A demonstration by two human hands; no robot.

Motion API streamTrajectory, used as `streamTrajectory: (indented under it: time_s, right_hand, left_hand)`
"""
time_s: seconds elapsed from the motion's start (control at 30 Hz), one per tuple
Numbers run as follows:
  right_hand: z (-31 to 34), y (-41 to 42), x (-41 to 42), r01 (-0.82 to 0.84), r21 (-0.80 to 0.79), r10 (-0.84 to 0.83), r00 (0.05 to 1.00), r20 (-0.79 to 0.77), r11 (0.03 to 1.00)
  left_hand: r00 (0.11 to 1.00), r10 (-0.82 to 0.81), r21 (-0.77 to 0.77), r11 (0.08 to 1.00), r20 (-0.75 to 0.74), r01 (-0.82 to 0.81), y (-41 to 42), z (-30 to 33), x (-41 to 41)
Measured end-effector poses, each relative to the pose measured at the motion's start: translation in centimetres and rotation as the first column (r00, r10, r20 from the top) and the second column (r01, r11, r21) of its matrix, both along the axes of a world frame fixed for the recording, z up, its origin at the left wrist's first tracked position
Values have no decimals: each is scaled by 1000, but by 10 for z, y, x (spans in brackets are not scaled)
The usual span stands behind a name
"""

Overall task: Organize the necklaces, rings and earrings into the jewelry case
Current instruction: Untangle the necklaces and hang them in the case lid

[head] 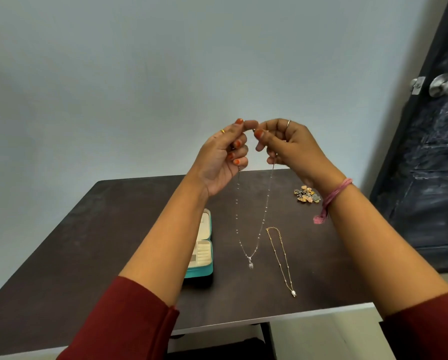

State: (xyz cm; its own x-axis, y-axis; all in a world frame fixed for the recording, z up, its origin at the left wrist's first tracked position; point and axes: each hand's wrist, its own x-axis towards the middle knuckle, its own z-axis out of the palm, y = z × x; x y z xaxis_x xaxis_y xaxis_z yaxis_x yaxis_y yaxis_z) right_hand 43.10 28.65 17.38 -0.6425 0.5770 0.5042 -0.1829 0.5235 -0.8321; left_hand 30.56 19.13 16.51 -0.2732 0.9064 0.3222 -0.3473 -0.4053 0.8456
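A thin silver necklace (pixel 264 219) with a small pendant hangs in a long loop above the table. My left hand (pixel 223 159) pinches one end of its chain and my right hand (pixel 288 146) pinches the other, both raised with fingertips nearly touching. A gold necklace (pixel 280 258) with a pearl drop lies stretched out on the table to the right of the hanging pendant. The teal jewelry case (pixel 204 271) stands open to the left, partly hidden by my left forearm, showing cream compartments. A small heap of earrings and rings (pixel 307 195) lies at the back right.
The dark brown table (pixel 87 242) stands against a pale wall; its front edge runs just below my forearms. A dark door (pixel 431 152) with a metal knob is at the right.
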Motion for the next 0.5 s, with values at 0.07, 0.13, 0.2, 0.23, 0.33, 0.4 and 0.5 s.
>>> streamTrajectory:
  time_s: [0.07,0.13,0.2,0.23,0.33,0.4,0.5]
  right_hand:
    - [-10,-4,0,-9,-5,9,1000,-17,1000]
    - [-20,-11,1,9,18,-9,1000,-18,1000]
    - [-31,-17,1,20,27,-20,999,-26,999]
    - [-35,-19,1,29,35,-28,999,-30,999]
    - [-47,-25,3,86,124,-84,996,-19,988]
    - [-55,-30,4,144,223,-150,989,8,964]
    - [-60,-38,5,194,406,-242,968,70,893]
  left_hand:
    - [999,42,42,998,27,-43,-3,6,-2]
    - [996,80,72,994,42,-83,-6,11,-4]
    - [994,113,72,991,-9,-113,-9,13,-5]
    - [991,127,66,990,-47,-123,-10,12,-4]
    - [989,132,76,989,-69,-127,-11,10,-1]
    - [990,138,100,986,-30,-135,-11,10,-3]
    - [986,166,123,979,-4,-165,-10,13,-6]
